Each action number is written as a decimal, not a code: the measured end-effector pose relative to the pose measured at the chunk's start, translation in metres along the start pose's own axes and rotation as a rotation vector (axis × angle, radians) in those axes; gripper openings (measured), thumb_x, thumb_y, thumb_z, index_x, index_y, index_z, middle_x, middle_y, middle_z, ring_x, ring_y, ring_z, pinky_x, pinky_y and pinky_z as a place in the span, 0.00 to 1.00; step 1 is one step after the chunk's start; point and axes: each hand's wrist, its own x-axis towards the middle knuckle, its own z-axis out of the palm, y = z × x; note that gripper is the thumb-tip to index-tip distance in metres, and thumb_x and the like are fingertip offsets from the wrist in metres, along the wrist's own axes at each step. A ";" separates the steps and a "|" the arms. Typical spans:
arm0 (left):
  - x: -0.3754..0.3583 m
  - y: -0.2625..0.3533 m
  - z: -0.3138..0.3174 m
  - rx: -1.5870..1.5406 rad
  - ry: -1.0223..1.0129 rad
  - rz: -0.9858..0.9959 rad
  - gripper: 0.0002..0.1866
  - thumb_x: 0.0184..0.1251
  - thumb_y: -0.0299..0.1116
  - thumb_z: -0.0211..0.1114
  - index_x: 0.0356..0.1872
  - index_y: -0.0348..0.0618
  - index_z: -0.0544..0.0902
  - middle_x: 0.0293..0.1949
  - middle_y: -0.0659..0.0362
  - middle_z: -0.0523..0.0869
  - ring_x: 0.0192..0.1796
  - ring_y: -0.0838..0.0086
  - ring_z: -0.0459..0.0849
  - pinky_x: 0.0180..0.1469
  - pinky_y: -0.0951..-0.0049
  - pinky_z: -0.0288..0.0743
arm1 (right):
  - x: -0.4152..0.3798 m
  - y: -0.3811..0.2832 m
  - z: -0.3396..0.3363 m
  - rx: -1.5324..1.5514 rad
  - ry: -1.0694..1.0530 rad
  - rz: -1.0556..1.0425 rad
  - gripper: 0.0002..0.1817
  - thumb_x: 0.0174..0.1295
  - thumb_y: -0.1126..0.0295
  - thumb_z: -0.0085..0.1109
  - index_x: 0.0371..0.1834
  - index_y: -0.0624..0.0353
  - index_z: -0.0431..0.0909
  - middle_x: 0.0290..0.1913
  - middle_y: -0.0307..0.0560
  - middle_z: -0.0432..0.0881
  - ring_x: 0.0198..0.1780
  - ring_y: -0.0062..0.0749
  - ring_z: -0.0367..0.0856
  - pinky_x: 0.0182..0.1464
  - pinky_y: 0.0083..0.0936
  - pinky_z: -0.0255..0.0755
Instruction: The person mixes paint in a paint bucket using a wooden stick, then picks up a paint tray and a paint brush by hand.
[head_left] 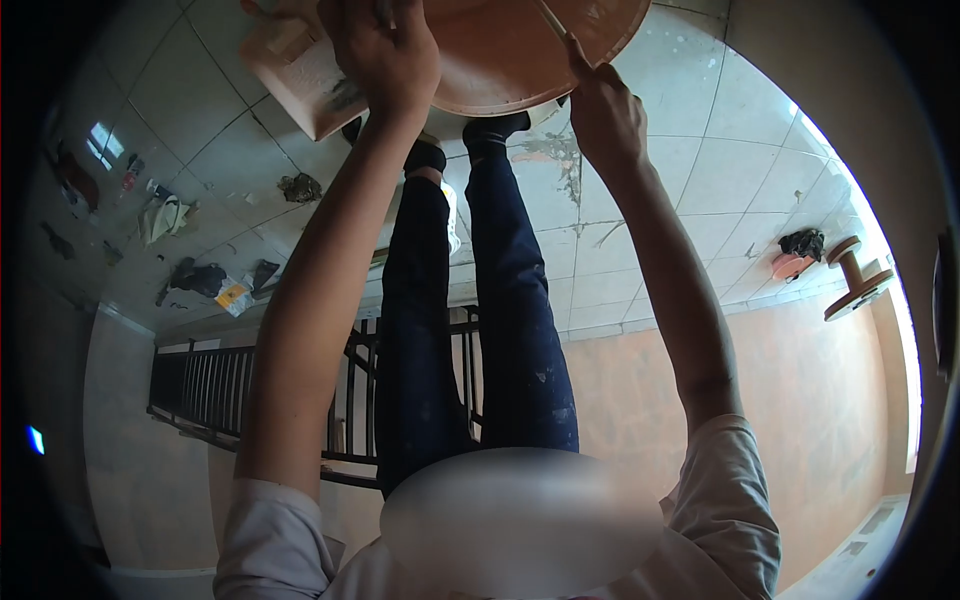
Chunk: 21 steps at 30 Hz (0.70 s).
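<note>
A wide, round, orange-brown basin [500, 60] is at the top of the view, its near rim in front of my feet. My right hand [608, 112] is closed around a thin, light-coloured stick [550, 18] that points over the basin; its far end is out of frame. My left hand [388, 50] is over the basin's left side with its fingers curled. The frame's top edge cuts off those fingertips, so what they hold is hidden. Left of that hand lies a pinkish, paint-smeared tray [318, 100], partly covered by my wrist.
Dirty white tiles [670, 190] cover the floor. Crumpled scraps [165, 215], a dark clump [299, 188] and a yellow-white packet [234, 295] lie to the left. A black metal railing-like frame [210, 390] is behind my legs. A spool-shaped object [858, 280] is at the right.
</note>
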 end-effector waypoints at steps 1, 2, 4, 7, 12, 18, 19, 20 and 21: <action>0.001 0.002 -0.001 0.018 -0.020 0.021 0.23 0.82 0.47 0.54 0.59 0.35 0.79 0.51 0.46 0.82 0.56 0.52 0.76 0.60 0.54 0.68 | -0.002 0.001 0.006 0.038 -0.041 0.026 0.34 0.64 0.77 0.54 0.76 0.46 0.68 0.42 0.61 0.82 0.33 0.57 0.87 0.35 0.46 0.83; 0.001 0.005 0.000 0.034 -0.039 0.041 0.23 0.81 0.46 0.54 0.59 0.35 0.79 0.51 0.46 0.82 0.56 0.52 0.76 0.60 0.54 0.67 | -0.005 0.002 0.012 0.043 -0.041 0.034 0.34 0.64 0.77 0.54 0.76 0.46 0.68 0.42 0.61 0.82 0.33 0.57 0.87 0.35 0.46 0.83; 0.003 0.018 0.002 0.028 -0.070 0.002 0.23 0.81 0.46 0.55 0.59 0.35 0.79 0.52 0.46 0.82 0.57 0.52 0.76 0.61 0.54 0.67 | -0.012 0.001 0.023 0.144 -0.050 0.040 0.34 0.63 0.78 0.53 0.76 0.48 0.68 0.43 0.64 0.82 0.35 0.60 0.86 0.36 0.48 0.82; 0.003 0.028 0.007 0.032 -0.123 -0.033 0.22 0.80 0.46 0.55 0.60 0.35 0.79 0.53 0.46 0.82 0.58 0.52 0.75 0.61 0.54 0.67 | -0.021 -0.016 0.041 0.232 -0.064 0.071 0.31 0.64 0.77 0.50 0.74 0.59 0.69 0.39 0.68 0.83 0.36 0.64 0.86 0.38 0.52 0.81; -0.010 0.022 0.015 0.020 -0.059 -0.003 0.24 0.80 0.50 0.56 0.60 0.39 0.79 0.55 0.46 0.81 0.58 0.54 0.75 0.62 0.55 0.67 | -0.024 -0.054 0.038 0.434 -0.150 0.204 0.30 0.62 0.75 0.53 0.72 0.65 0.71 0.35 0.68 0.84 0.34 0.63 0.86 0.39 0.53 0.80; -0.037 0.017 0.003 -0.065 -0.063 -0.099 0.30 0.76 0.51 0.58 0.60 0.28 0.73 0.53 0.43 0.72 0.52 0.57 0.77 0.59 0.61 0.72 | -0.030 -0.032 -0.002 0.324 0.069 0.149 0.30 0.62 0.73 0.57 0.71 0.45 0.76 0.40 0.52 0.85 0.35 0.52 0.87 0.37 0.45 0.80; -0.043 0.013 0.001 -0.103 -0.069 -0.114 0.32 0.75 0.54 0.59 0.59 0.29 0.71 0.52 0.45 0.70 0.51 0.60 0.75 0.55 0.63 0.72 | -0.033 -0.023 0.000 0.287 0.093 0.113 0.30 0.62 0.74 0.57 0.71 0.44 0.75 0.40 0.50 0.84 0.35 0.51 0.87 0.37 0.44 0.80; -0.042 0.014 0.002 -0.145 -0.078 -0.124 0.34 0.75 0.57 0.61 0.58 0.30 0.69 0.51 0.47 0.69 0.50 0.63 0.74 0.52 0.64 0.72 | -0.035 -0.014 0.001 0.250 0.123 0.081 0.31 0.63 0.75 0.56 0.71 0.43 0.75 0.40 0.48 0.84 0.34 0.50 0.87 0.36 0.43 0.80; -0.045 0.018 0.003 -0.202 -0.084 -0.180 0.35 0.74 0.60 0.61 0.54 0.31 0.68 0.49 0.49 0.69 0.48 0.65 0.73 0.52 0.65 0.71 | -0.038 -0.006 0.001 0.233 0.104 0.085 0.31 0.63 0.76 0.55 0.72 0.41 0.74 0.39 0.47 0.83 0.33 0.48 0.87 0.35 0.41 0.80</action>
